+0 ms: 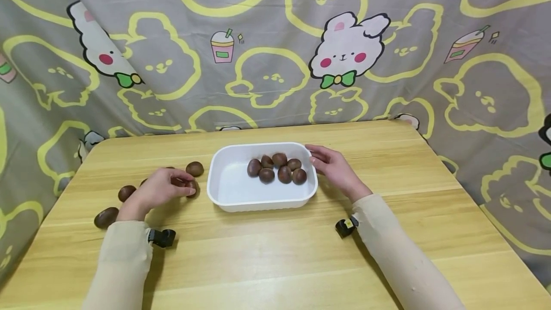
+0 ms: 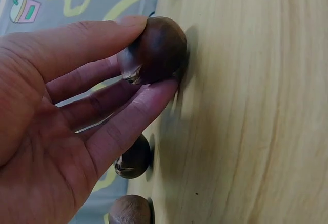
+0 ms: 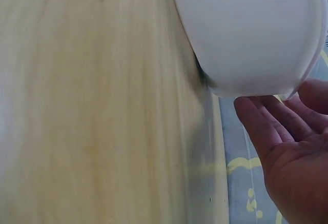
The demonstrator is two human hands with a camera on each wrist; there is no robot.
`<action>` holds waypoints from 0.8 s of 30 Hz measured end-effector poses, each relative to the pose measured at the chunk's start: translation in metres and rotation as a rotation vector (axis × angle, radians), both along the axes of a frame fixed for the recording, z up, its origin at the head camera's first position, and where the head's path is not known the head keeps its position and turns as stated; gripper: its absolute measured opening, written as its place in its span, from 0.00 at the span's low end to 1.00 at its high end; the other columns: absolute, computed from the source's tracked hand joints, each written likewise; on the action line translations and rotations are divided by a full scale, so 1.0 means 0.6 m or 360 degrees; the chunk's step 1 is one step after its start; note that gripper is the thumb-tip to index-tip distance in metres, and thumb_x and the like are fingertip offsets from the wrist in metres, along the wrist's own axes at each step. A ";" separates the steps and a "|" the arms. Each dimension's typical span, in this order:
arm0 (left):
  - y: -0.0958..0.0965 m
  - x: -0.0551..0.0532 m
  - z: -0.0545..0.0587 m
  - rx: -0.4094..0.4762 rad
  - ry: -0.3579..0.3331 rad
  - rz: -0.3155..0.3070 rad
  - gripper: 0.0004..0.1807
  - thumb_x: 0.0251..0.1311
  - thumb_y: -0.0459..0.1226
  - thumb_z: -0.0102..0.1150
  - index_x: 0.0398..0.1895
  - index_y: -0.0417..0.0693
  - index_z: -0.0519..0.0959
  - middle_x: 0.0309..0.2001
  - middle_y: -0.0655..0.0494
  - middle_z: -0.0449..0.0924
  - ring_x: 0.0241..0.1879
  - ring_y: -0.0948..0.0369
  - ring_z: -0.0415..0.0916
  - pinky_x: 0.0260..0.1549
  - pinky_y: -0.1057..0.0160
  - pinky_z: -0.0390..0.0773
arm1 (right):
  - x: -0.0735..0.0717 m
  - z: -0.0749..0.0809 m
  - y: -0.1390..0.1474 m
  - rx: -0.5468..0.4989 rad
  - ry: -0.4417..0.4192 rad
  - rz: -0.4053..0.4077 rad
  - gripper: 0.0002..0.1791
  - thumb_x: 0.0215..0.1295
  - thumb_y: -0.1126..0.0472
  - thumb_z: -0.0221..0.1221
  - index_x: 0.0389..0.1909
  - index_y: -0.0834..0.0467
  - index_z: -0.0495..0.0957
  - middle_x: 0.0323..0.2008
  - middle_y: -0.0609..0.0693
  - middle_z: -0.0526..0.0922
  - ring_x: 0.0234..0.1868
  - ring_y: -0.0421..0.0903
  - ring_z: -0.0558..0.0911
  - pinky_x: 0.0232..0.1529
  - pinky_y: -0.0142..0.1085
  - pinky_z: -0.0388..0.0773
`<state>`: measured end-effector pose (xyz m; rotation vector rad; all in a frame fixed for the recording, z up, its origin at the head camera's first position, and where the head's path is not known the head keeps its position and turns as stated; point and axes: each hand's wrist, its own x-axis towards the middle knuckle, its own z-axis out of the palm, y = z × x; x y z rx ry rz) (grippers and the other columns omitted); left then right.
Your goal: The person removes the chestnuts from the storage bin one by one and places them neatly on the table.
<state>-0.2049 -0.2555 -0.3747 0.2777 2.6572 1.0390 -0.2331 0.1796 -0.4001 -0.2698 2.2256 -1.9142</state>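
Observation:
Dark brown, egg-shaped fruits, which look like passion fruits, lie in a white tray and on the table. With thumb and fingers, my left hand (image 1: 165, 188) pinches one passion fruit (image 2: 160, 49) left of the tray; its dried stem end faces the palm in the left wrist view. Just beyond that hand sits another passion fruit (image 1: 195, 169). My right hand (image 1: 333, 166) rests its fairly straight fingers against the right end of the white tray (image 1: 262, 204), thumb near the rim. Inside the tray, several passion fruits (image 1: 267, 175) cluster toward the right half.
More passion fruits (image 1: 106, 217) lie on the wooden table (image 1: 267, 262) around the left forearm, some partly hidden by the hand. A patterned grey curtain (image 1: 267, 27) hangs behind the table's far edge. Each wrist carries a small black camera (image 1: 346, 227).

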 end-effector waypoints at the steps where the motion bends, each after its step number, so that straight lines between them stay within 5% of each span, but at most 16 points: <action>1: 0.000 0.000 0.000 -0.0006 -0.0004 -0.0005 0.17 0.61 0.39 0.67 0.50 0.38 0.81 0.42 0.50 0.81 0.43 0.54 0.76 0.43 0.55 0.75 | 0.000 0.000 0.000 -0.0001 -0.0001 0.0000 0.24 0.75 0.66 0.51 0.70 0.64 0.65 0.62 0.65 0.72 0.63 0.58 0.73 0.57 0.42 0.74; 14: 0.009 -0.001 -0.004 -0.0069 0.0017 -0.0042 0.16 0.61 0.39 0.67 0.46 0.37 0.82 0.38 0.52 0.80 0.39 0.55 0.74 0.40 0.56 0.74 | 0.002 -0.001 -0.002 0.0008 -0.0005 0.0003 0.24 0.75 0.65 0.51 0.70 0.64 0.65 0.62 0.65 0.72 0.63 0.58 0.72 0.56 0.42 0.74; 24: 0.011 -0.003 0.002 -0.0148 0.0038 -0.0039 0.20 0.68 0.42 0.59 0.54 0.35 0.79 0.45 0.47 0.81 0.48 0.48 0.76 0.50 0.45 0.73 | 0.001 -0.003 0.001 0.0017 0.0015 0.0001 0.24 0.75 0.65 0.51 0.70 0.64 0.65 0.62 0.65 0.73 0.62 0.58 0.73 0.55 0.42 0.75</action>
